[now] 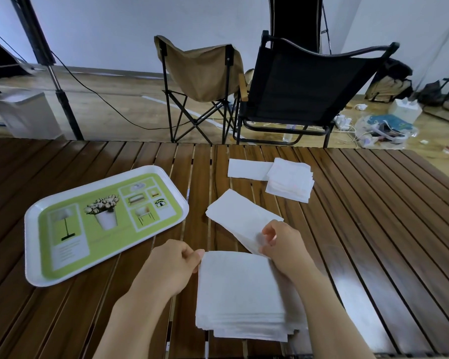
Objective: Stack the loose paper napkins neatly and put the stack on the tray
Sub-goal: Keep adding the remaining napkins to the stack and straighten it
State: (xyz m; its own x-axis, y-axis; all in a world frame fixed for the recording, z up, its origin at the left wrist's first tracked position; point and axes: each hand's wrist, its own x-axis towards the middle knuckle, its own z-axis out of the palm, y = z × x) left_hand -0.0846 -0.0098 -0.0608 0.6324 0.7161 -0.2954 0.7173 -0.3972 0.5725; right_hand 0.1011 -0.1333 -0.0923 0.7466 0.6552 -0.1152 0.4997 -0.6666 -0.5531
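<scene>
A thick stack of white paper napkins (240, 294) lies on the slatted wooden table in front of me. My left hand (173, 265) pinches the stack's far left corner. My right hand (283, 244) pinches the near end of a long loose napkin (239, 216) that slants away above the stack's far right corner. Farther back lie another folded napkin (248, 169) and a smaller pile of napkins (290, 180). The white-rimmed green tray (30, 229) sits to the left, with nothing on it.
Beyond the table's far edge stand a tan folding chair (200, 73) and a black chair (303, 81). A white bin (24, 112) and a light-stand pole (60, 94) are at the back left. Clutter and cables lie on the floor at right.
</scene>
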